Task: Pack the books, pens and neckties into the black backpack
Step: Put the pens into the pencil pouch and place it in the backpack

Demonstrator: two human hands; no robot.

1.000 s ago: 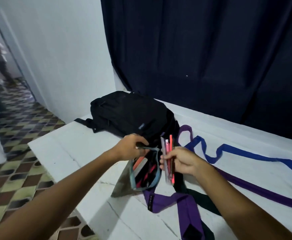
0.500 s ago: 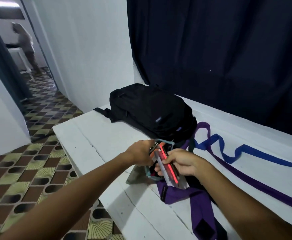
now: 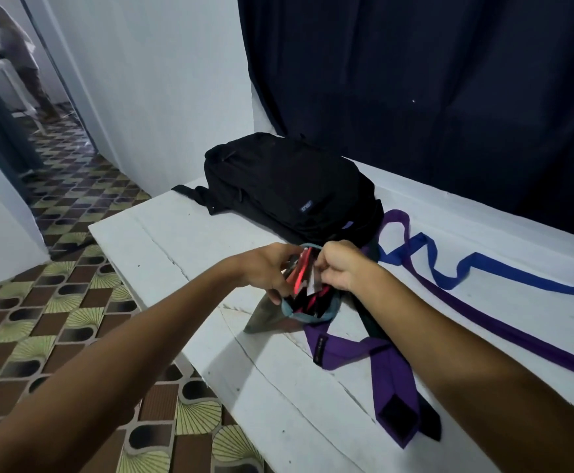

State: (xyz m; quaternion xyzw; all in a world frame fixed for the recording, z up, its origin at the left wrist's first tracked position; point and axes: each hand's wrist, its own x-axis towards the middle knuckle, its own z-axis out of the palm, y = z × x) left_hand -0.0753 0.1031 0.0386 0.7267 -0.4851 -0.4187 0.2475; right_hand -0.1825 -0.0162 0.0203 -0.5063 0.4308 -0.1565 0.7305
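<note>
The right hand (image 3: 338, 268) is curled tight round a bunch of pens (image 3: 300, 276), pinching them near their upper ends, while the left hand (image 3: 265, 269) grips the near rim of a small pouch (image 3: 290, 310) and holds its mouth wide. The pens stand steeply, tips down into the pouch, their long axis running from about one o'clock at the top to seven at the bottom (red ones show best; the rest blur together). More pens seem to lie inside already. So the opening sits directly below the right hand's grip, and I'd say the drop is straight down, with the left only steadying.

The backpack (image 3: 289, 189) lies flat at twelve o'clock from the hands, just beyond the pouch, its near end almost touching them; whether it is unzipped I can't tell. The left hand is slightly nearer it. A purple tie (image 3: 393, 387) sprawls at five o'clock over a dark one, and a blue tie (image 3: 449, 268) trails off at three, all on the white table (image 3: 190, 240). No books in sight.
</note>
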